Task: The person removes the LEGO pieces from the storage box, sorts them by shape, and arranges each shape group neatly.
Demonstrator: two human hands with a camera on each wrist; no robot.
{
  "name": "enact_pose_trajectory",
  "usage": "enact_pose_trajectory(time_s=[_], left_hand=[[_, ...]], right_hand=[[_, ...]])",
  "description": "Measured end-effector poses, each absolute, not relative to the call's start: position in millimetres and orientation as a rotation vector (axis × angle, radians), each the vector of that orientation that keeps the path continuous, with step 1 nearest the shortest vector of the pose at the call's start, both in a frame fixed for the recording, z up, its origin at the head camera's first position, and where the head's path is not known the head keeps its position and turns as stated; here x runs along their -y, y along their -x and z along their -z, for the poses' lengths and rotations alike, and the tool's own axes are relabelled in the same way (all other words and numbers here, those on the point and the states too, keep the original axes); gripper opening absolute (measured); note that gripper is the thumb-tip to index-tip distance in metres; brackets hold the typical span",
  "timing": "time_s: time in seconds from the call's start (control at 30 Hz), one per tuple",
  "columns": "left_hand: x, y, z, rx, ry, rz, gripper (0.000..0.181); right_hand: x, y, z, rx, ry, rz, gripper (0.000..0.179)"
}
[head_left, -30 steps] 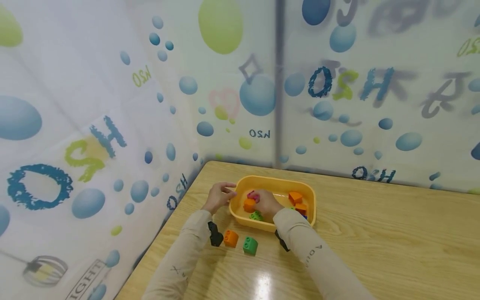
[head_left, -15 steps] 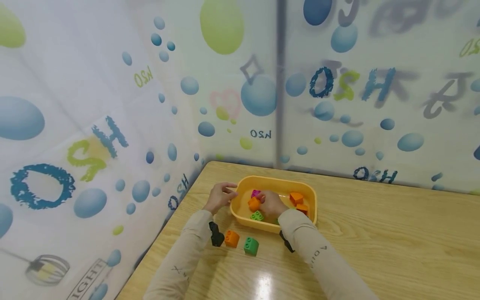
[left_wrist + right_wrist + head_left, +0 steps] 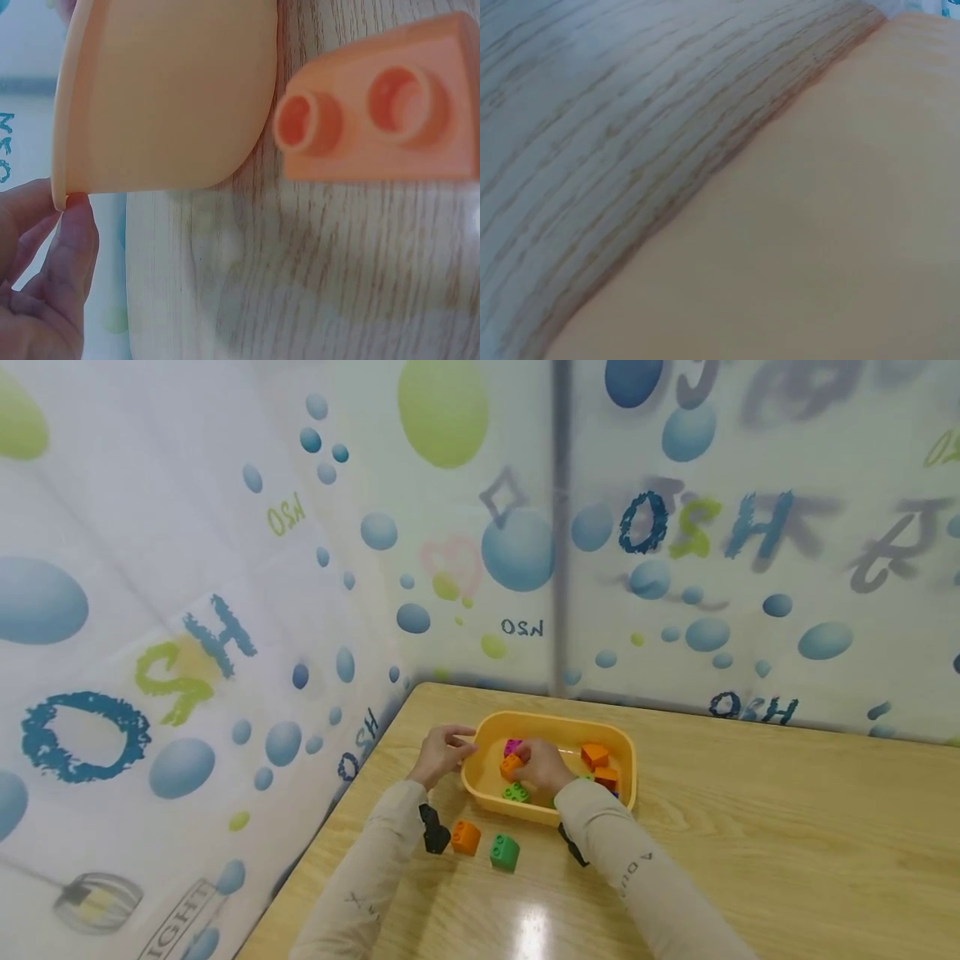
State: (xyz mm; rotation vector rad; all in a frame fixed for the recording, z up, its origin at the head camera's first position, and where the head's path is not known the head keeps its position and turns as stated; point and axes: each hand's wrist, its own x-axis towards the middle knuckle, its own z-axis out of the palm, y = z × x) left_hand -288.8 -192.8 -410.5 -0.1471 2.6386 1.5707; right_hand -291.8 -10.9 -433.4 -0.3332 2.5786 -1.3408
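My left hand (image 3: 440,754) pinches the rim of a yellow plastic bin (image 3: 517,811) at its left end. In the left wrist view the thumb and fingers (image 3: 71,262) meet at that rim. Inside the bin, my right hand (image 3: 543,767) holds an orange toy building block (image 3: 511,767) in its fingertips. A magenta block (image 3: 512,747) lies just behind it and a light-green block (image 3: 515,792) in front. The right wrist view has only the bin's outer wall (image 3: 795,225) and table; the hand is hidden there.
Two orange blocks (image 3: 595,755) lie at the bin's right end, beside partly hidden green and blue pieces. In front of the bin, an orange block (image 3: 466,837) and a green block (image 3: 505,852) stand on the wooden table (image 3: 750,827). Printed curtains (image 3: 465,668) border the table behind and left.
My right hand has shifted slightly right and lifted the orange block, turning it in the fingers; the magenta block behind is more exposed. My left hand stays at the bin's rim.
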Motion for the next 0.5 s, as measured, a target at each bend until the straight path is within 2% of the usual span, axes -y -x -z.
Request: enact_pose_trajectory(time_s=[0.5], left_hand=[[192.6,288.4,413.2,-2.651,0.145,-1.572,0.028]], right_hand=[[14.8,295.6,439.5,-2.643,0.402,1.252,0.032]])
